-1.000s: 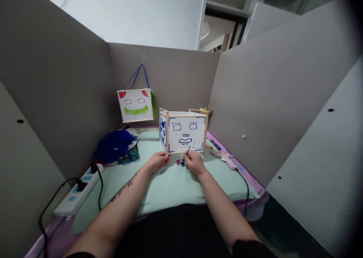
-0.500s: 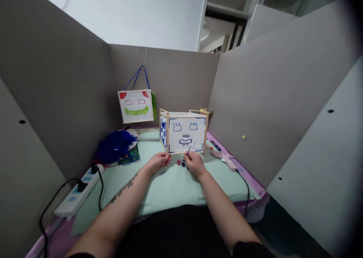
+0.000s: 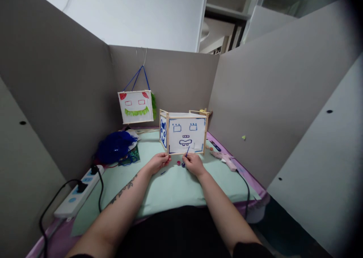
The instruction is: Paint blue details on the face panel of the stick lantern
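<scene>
A box-shaped paper lantern [image 3: 176,141] with a thin wooden frame stands in front of me, a blue face painted on its front and a blue animal face on its left side. At its lower left front corner, the closed fingers of my left hand [image 3: 159,162] pinch the frame. A thin paintbrush [image 3: 187,151] is pinched in my right hand [image 3: 194,164], close to the lantern's lower edge, handle slanting upward. Just beside those fingers sits a small dark blue paint pot [image 3: 183,165]; a small red paint pot [image 3: 178,162] lies between my hands. The brush tip is hard to make out.
Behind, a second lantern [image 3: 135,114] hangs on blue cords. Blue yarn [image 3: 115,146] is heaped at left, near a white power strip [image 3: 79,192]. A pink glue gun [image 3: 227,161] with a black cord lies at right. Grey panels [image 3: 176,80] enclose the table.
My right hand has shifted slightly left and down with the paintbrush, nearer the dark blue paint pot. My left hand and the lantern stay in place.
</scene>
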`<state>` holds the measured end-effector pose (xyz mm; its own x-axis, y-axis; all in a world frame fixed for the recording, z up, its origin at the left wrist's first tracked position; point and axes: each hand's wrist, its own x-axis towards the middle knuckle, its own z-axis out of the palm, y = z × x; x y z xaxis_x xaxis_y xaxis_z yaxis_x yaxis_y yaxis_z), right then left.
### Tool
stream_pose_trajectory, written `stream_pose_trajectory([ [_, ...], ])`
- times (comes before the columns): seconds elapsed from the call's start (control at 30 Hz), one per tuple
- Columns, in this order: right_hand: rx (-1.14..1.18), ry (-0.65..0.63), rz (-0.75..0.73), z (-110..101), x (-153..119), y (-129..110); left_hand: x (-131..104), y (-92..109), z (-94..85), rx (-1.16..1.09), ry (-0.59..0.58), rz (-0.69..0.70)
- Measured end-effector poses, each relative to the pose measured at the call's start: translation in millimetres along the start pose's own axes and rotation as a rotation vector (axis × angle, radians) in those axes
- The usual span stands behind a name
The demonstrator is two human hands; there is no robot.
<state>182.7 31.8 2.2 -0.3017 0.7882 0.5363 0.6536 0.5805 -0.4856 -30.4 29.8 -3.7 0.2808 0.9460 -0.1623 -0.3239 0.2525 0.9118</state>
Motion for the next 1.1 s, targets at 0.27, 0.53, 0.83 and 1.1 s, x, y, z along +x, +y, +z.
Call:
stream_pose_trajectory([
  [0.27,-0.006,-0.009,0.011,-1.4,0.3,-2.7,-0.3,0.5,0.9,-0.006,0.0,-0.005],
  [0.53,0.031,0.018,-0.001,-0.1,-0.1,-3.2,-0.7,0.7,0.1,-0.008,-0.008,-0.006],
  [0.83,0.136,0.384,0.029,-12.2,-5.5,-4.6,3.0,-2.6,-3.5,-0.001,-0.014,-0.005],
  [1.1,0.246,0.656,0.16,-19.5,-9.4,-2.1,4.2,-4.9,-6.6,0.022,-0.026,0.008],
])
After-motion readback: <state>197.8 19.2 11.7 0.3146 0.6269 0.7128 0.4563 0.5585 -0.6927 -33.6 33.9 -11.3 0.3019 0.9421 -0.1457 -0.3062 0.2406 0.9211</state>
